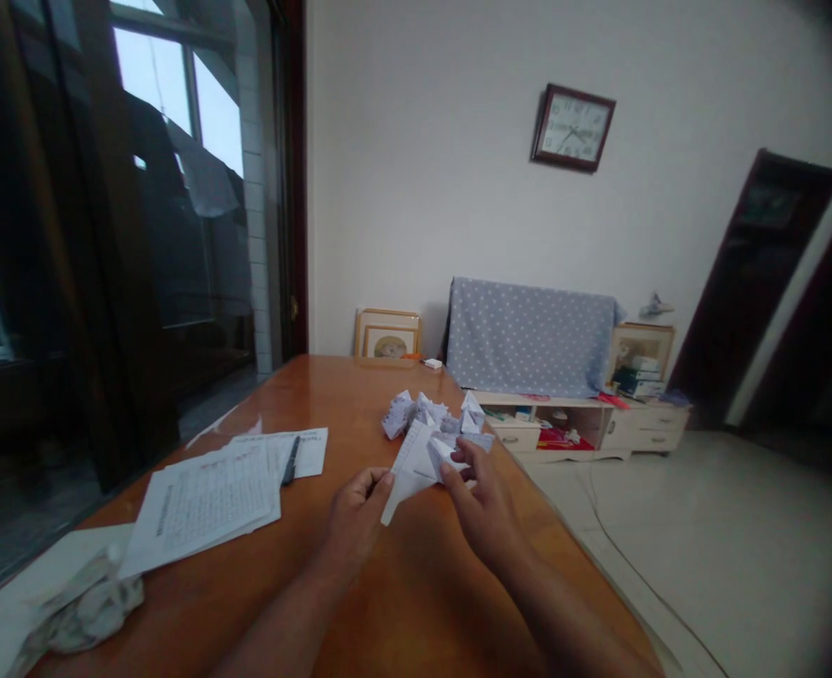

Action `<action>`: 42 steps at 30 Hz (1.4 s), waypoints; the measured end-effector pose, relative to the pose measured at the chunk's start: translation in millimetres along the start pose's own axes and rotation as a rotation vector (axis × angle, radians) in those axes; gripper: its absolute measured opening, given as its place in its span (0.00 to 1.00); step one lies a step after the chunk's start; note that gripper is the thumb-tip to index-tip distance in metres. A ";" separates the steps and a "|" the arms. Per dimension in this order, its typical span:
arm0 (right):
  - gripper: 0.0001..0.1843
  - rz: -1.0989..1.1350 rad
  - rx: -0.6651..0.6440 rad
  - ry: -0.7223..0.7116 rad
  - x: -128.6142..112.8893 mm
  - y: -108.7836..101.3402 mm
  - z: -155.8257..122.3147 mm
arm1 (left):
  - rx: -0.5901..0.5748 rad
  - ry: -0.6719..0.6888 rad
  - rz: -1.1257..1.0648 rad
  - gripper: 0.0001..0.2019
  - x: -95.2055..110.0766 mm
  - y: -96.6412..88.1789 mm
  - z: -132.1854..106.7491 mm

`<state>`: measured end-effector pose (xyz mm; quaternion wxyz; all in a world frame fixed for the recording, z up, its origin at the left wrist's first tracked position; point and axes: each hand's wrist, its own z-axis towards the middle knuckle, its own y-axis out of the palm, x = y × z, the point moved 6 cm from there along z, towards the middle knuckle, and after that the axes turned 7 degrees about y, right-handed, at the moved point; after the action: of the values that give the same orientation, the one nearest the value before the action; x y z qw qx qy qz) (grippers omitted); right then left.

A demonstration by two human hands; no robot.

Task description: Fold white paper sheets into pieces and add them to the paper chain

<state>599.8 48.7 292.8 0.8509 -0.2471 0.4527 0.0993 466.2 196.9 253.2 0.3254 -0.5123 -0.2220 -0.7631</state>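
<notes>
A partly folded sheet of white paper [410,461] is held above the wooden table between my two hands. My left hand [360,504] pinches its left edge between thumb and fingers. On the other side, my right hand [478,490] grips a folded flap, thumb in front and fingers curled behind. Just beyond the sheet lies a cluster of folded paper pieces [426,411], some with printing on them. One upright pointed piece [471,414] stands at the right of that cluster.
Printed sheets [211,499] lie stacked on the left of the table [360,395], with a dark pen [291,460] on them. A crumpled cloth-like bundle [98,603] sits at the near left. Beyond the table's right edge stands a low white cabinet [646,428].
</notes>
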 end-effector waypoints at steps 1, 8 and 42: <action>0.28 0.077 -0.034 0.064 4.7 9.7 4.5 | 0.020 -0.028 -0.039 0.20 -1.5 -1.2 0.2; 0.16 0.400 -0.305 0.270 20.0 57.5 9.4 | 0.050 -0.048 -0.069 0.19 -7.7 0.1 0.2; 0.16 0.177 -0.330 0.084 36.7 61.7 -0.5 | 0.091 -0.014 0.084 0.15 -8.8 -4.8 0.7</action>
<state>596.2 99.4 242.1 0.7673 -0.3464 0.4853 0.2363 465.5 203.1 245.3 0.3786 -0.5112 -0.2370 -0.7343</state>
